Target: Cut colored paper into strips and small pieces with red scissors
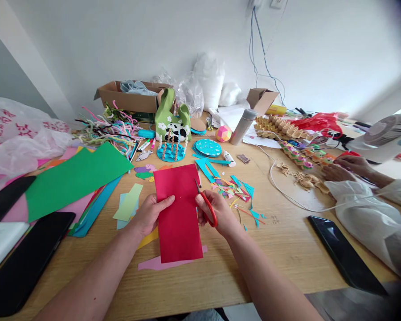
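Note:
A red rectangular sheet of craft paper [179, 223] is held up over the table in front of me. My left hand [150, 213] pinches its left edge, thumb on top. Red-handled scissors [208, 208] are in my right hand [220, 213], which is at the sheet's right edge. Their dark blades point up and lie against that edge; whether they are apart I cannot tell. Under the sheet are a pink paper strip [150, 265] and a yellow piece [147, 239]. Pale green paper [131, 201] lies left of my left hand, and coloured paper scraps [232, 189] lie beyond my right hand.
Stacked coloured sheets [76, 183] and a black phone [30, 263] are at left. Behind stand a green panda bag [172, 118], blue discs [207, 148] and a grey bottle [243, 127]. At right are a white cable [280, 194], another phone [345, 254] and another person's hands [350, 168].

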Demonstrator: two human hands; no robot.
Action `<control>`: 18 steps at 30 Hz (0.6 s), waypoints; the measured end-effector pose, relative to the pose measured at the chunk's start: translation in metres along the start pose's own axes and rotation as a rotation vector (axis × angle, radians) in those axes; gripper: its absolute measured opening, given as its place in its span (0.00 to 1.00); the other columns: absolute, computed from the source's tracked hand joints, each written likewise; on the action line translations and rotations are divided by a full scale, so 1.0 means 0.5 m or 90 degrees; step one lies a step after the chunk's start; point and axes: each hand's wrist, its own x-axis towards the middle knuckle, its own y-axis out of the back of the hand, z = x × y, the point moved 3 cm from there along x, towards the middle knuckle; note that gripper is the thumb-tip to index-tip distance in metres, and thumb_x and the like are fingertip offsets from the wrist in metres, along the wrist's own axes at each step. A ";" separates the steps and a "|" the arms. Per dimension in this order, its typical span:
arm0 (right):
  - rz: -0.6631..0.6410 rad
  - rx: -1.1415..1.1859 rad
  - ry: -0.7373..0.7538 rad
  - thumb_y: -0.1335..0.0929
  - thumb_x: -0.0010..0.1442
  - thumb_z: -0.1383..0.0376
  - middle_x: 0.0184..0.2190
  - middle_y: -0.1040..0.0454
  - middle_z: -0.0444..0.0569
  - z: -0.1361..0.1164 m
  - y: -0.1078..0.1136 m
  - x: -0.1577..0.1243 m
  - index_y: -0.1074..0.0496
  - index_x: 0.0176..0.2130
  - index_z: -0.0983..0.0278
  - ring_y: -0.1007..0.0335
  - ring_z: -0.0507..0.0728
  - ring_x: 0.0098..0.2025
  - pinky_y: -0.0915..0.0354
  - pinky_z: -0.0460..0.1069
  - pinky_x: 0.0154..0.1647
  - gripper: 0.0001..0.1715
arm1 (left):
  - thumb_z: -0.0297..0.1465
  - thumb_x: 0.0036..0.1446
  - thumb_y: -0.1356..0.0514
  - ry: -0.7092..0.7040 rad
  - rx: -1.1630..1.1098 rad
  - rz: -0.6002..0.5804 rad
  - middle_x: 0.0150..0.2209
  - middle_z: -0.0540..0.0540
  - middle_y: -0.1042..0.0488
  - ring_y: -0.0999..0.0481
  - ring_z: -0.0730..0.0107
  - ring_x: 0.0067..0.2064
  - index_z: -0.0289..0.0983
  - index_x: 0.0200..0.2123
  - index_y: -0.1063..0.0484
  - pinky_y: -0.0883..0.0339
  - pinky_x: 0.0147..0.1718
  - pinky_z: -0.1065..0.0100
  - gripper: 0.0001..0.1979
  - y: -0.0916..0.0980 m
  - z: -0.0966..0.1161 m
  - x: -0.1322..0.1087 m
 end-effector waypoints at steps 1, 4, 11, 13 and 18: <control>0.002 0.001 -0.001 0.30 0.50 0.41 0.13 0.32 0.39 0.001 0.000 0.000 0.42 0.26 0.61 0.36 0.48 0.13 0.40 0.42 0.13 0.30 | 0.32 0.47 0.30 0.000 -0.001 -0.001 0.36 0.39 0.18 0.19 0.59 0.33 0.33 0.38 0.24 0.24 0.33 0.63 0.15 0.000 0.000 0.000; 0.011 0.000 -0.003 0.30 0.50 0.40 0.13 0.32 0.39 0.001 -0.002 0.001 0.42 0.26 0.61 0.36 0.49 0.13 0.40 0.42 0.13 0.30 | 0.32 0.48 0.30 -0.002 0.000 -0.003 0.37 0.39 0.18 0.18 0.59 0.34 0.33 0.39 0.24 0.24 0.34 0.63 0.15 0.002 -0.002 0.001; 0.033 -0.018 -0.010 0.30 0.49 0.40 0.10 0.36 0.36 0.001 -0.004 -0.001 0.44 0.26 0.60 0.40 0.48 0.10 0.47 0.40 0.09 0.31 | 0.33 0.48 0.31 -0.004 0.008 -0.012 0.38 0.38 0.19 0.18 0.55 0.37 0.33 0.39 0.23 0.25 0.36 0.63 0.15 0.003 -0.003 0.001; 0.033 -0.015 -0.010 0.30 0.50 0.40 0.11 0.35 0.37 0.002 -0.003 -0.001 0.44 0.26 0.61 0.39 0.48 0.10 0.45 0.41 0.10 0.30 | 0.34 0.48 0.31 -0.002 0.011 -0.015 0.38 0.37 0.19 0.18 0.55 0.38 0.32 0.40 0.23 0.25 0.36 0.63 0.16 0.003 -0.003 0.002; 0.033 -0.010 -0.014 0.30 0.50 0.40 0.12 0.33 0.38 0.007 0.002 0.002 0.44 0.26 0.61 0.36 0.49 0.12 0.41 0.42 0.12 0.31 | 0.34 0.49 0.32 0.009 0.011 -0.036 0.41 0.36 0.19 0.19 0.53 0.40 0.32 0.44 0.24 0.25 0.40 0.59 0.19 0.001 -0.006 0.001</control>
